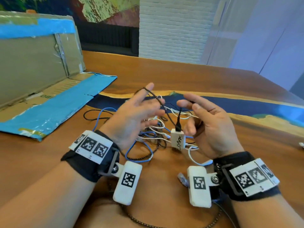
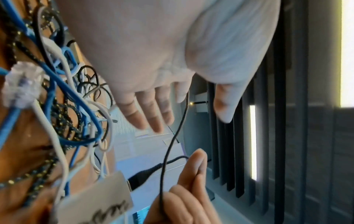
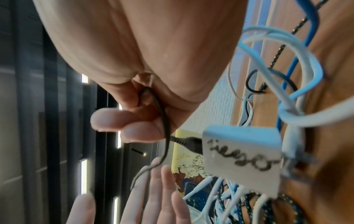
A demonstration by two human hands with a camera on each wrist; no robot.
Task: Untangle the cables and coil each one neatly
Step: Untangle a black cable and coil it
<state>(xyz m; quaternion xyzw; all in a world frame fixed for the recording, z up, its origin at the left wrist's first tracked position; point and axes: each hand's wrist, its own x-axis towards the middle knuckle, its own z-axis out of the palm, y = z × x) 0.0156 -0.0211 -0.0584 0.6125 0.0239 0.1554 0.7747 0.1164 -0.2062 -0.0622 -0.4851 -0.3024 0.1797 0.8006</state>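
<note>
A thin black cable [image 1: 158,102] hangs between my raised hands above the table. It is draped over the index finger of my left hand [image 1: 148,102], whose fingers are straight and spread. My right hand [image 1: 187,101] pinches the same cable between thumb and forefinger. From there it drops to a black plug [image 1: 178,125] seated in a white adapter box [image 1: 178,139]. In the left wrist view the black cable [image 2: 172,141] runs past the straight left fingers [image 2: 149,113]. In the right wrist view curled fingers [image 3: 134,130] hold the black cable [image 3: 163,121] beside the adapter box [image 3: 241,159]. Beneath lies a tangle of blue, white and braided cables [image 1: 148,139].
An opened cardboard box [image 1: 41,63] with blue tape stands at the left, its flap [image 1: 57,109] lying on the wooden table [image 1: 213,76]. A clear network plug [image 1: 182,177] sits by my right wrist. A braided cable [image 1: 148,223] runs along the near edge.
</note>
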